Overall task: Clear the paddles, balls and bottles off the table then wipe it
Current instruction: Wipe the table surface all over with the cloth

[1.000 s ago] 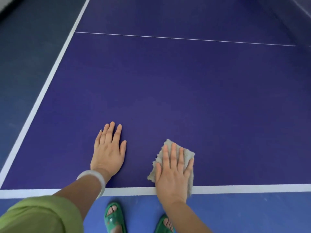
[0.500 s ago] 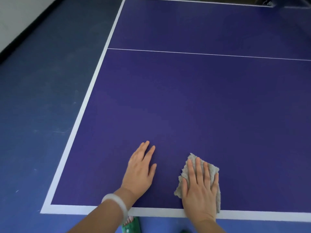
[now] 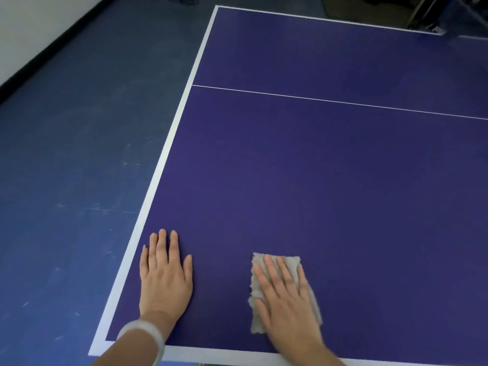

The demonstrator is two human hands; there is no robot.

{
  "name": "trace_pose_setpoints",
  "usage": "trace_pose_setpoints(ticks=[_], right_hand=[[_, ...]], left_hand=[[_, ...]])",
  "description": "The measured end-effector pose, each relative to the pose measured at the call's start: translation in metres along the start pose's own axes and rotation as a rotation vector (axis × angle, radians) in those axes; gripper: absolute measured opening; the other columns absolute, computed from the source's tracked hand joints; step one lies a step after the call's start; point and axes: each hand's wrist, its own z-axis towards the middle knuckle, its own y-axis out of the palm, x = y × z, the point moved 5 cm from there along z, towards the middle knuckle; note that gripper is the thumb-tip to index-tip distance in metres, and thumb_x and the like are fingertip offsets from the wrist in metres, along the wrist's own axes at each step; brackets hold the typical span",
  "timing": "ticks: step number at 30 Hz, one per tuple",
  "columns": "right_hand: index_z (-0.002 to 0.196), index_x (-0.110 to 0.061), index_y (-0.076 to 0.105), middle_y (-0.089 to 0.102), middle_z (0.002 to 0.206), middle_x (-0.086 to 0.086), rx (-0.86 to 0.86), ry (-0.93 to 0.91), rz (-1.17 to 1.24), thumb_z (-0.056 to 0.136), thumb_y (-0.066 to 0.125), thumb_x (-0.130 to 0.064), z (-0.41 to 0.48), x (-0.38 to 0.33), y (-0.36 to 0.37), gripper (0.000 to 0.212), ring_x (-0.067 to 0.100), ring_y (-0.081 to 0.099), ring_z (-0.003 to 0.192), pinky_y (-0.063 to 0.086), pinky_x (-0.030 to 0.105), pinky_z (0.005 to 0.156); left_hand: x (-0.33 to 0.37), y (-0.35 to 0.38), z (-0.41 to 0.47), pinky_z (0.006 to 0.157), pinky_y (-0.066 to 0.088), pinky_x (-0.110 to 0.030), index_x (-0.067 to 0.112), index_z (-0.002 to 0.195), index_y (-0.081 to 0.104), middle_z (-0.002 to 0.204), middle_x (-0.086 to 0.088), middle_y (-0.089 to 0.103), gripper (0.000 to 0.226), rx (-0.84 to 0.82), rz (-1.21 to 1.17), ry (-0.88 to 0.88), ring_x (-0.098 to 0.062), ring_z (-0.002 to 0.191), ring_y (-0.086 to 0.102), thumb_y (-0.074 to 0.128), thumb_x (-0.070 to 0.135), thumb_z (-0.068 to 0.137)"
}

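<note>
The purple table-tennis table (image 3: 317,167) fills most of the view, with white edge lines and a thin white centre line. My left hand (image 3: 165,276) lies flat on the table near its front left corner, fingers together, holding nothing. My right hand (image 3: 287,294) presses flat on a grey cloth (image 3: 257,289) near the front edge, fingers spread over it. No paddles, balls or bottles show on the visible part of the table.
Blue floor (image 3: 74,180) lies to the left of the table, with a white wall and black skirting (image 3: 34,62) at the far left. Dark equipment (image 3: 427,14) stands beyond the table's far right edge.
The view has swung left and up, bringing the table's left edge and far end into sight. Both hands have spread further apart; my left hand now lies near the left edge.
</note>
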Motion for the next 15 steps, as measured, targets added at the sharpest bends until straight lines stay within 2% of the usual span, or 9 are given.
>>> trace_pose_setpoints(ticks=[2, 3, 5, 7, 9, 10, 11, 12, 15], right_hand=[[0.15, -0.02, 0.031, 0.031, 0.157, 0.002, 0.014, 0.01, -0.031, 0.096, 0.03, -0.041, 0.011, 0.04, -0.003, 0.058, 0.026, 0.03, 0.144, 0.024, 0.056, 0.112], [0.152, -0.02, 0.024, 0.025, 0.159, 0.001, 0.051, 0.135, -0.039, 0.098, 0.025, -0.039, 0.016, 0.071, -0.006, 0.057, 0.023, 0.026, 0.146, 0.019, 0.055, 0.115], [0.156, -0.027, 0.005, 0.007, 0.163, -0.004, 0.065, 0.587, 0.075, 0.103, 0.011, -0.04, 0.022, 0.141, -0.011, 0.055, 0.019, 0.007, 0.151, 0.004, 0.053, 0.12], [0.156, -0.028, -0.001, -0.001, 0.164, -0.001, 0.072, 0.983, 0.223, 0.099, 0.005, -0.045, 0.023, 0.189, -0.015, 0.06, 0.021, -0.003, 0.15, -0.003, 0.056, 0.119], [0.156, -0.024, -0.004, -0.007, 0.164, 0.003, 0.044, 1.195, 0.293, 0.097, 0.001, -0.047, 0.041, 0.201, -0.019, 0.064, 0.026, -0.007, 0.15, -0.006, 0.06, 0.117], [0.156, -0.021, -0.004, -0.008, 0.164, 0.005, 0.022, 1.224, 0.31, 0.097, 0.001, -0.047, 0.058, 0.192, -0.022, 0.065, 0.028, -0.008, 0.15, -0.006, 0.061, 0.116], [0.156, -0.02, -0.004, -0.008, 0.164, 0.006, 0.003, 1.186, 0.306, 0.098, 0.003, -0.047, 0.077, 0.176, -0.024, 0.064, 0.029, -0.008, 0.15, -0.006, 0.062, 0.116], [0.156, -0.02, -0.004, -0.008, 0.164, 0.006, -0.01, 1.067, 0.269, 0.1, 0.006, -0.046, 0.1, 0.153, -0.023, 0.063, 0.028, -0.008, 0.15, -0.006, 0.061, 0.117], [0.155, -0.026, -0.013, -0.016, 0.162, -0.002, -0.008, 0.406, 0.107, 0.102, 0.009, -0.048, 0.155, 0.05, -0.016, 0.061, 0.021, -0.015, 0.15, -0.009, 0.054, 0.119]], left_hand=[[-0.001, 0.0, 0.001, 0.121, 0.013, -0.047, 0.008, 0.151, 0.031, 0.157, -0.015, 0.028, 0.07, -0.004, -0.003, -0.003, -0.029, 0.149, 0.017, 0.013, 0.046, 0.095], [-0.001, 0.0, 0.001, 0.121, 0.014, -0.047, 0.007, 0.15, 0.033, 0.156, -0.016, 0.03, 0.069, -0.002, -0.003, -0.006, -0.03, 0.148, 0.019, 0.015, 0.046, 0.095], [-0.001, -0.001, 0.001, 0.12, 0.017, -0.048, 0.005, 0.148, 0.037, 0.154, -0.017, 0.034, 0.068, -0.001, 0.001, -0.004, -0.032, 0.146, 0.024, 0.017, 0.044, 0.096], [0.0, -0.001, 0.001, 0.118, 0.018, -0.048, 0.004, 0.147, 0.039, 0.152, -0.018, 0.037, 0.067, 0.001, 0.008, 0.005, -0.033, 0.145, 0.028, 0.019, 0.043, 0.096], [-0.001, 0.0, 0.003, 0.117, 0.018, -0.049, 0.003, 0.146, 0.04, 0.151, -0.019, 0.039, 0.065, 0.004, 0.014, 0.005, -0.034, 0.144, 0.03, 0.02, 0.042, 0.096], [-0.001, 0.0, 0.004, 0.117, 0.019, -0.049, 0.003, 0.146, 0.04, 0.151, -0.019, 0.039, 0.065, 0.001, 0.018, 0.004, -0.034, 0.143, 0.03, 0.02, 0.042, 0.097], [0.0, 0.0, 0.004, 0.117, 0.019, -0.049, 0.003, 0.146, 0.04, 0.151, -0.019, 0.039, 0.065, -0.003, 0.021, 0.005, -0.034, 0.143, 0.03, 0.019, 0.042, 0.097], [-0.001, -0.001, 0.004, 0.116, 0.02, -0.049, 0.003, 0.145, 0.041, 0.15, -0.019, 0.039, 0.066, -0.008, 0.025, 0.004, -0.034, 0.143, 0.031, 0.017, 0.042, 0.098], [-0.001, -0.003, 0.004, 0.115, 0.021, -0.049, 0.003, 0.145, 0.042, 0.15, -0.019, 0.04, 0.067, -0.024, 0.033, 0.006, -0.035, 0.142, 0.033, 0.012, 0.042, 0.1]])
